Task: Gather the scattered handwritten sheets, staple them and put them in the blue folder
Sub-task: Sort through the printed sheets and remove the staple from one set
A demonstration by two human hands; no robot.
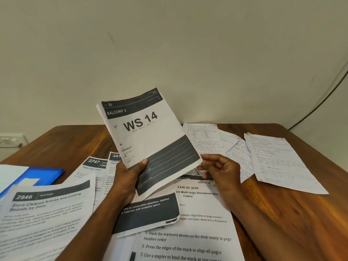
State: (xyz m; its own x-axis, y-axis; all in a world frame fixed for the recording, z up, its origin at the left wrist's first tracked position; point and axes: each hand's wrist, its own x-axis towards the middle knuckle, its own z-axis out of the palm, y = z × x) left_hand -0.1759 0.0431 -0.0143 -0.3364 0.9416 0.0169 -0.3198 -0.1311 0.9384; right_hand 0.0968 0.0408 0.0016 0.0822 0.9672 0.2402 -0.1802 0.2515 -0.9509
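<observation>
Several handwritten sheets (278,159) lie scattered on the far right of the wooden table (282,213), some overlapping. The blue folder (43,175) lies at the left, partly under printed pages. Both hands hold up a printed sheet headed "WS 14" (148,132), with at least one more sheet behind it. My left hand (130,178) grips its lower left edge, thumb on the front. My right hand (220,168) pinches its lower right corner. No stapler is visible.
Printed task sheets cover the near table: a "2946 Kitchen" page (47,219) at left, a "Task ID: 3649" instruction page (195,223) in the middle, others under my arms. A wall socket (11,140) sits at left and a dark cable (320,98) hangs at right.
</observation>
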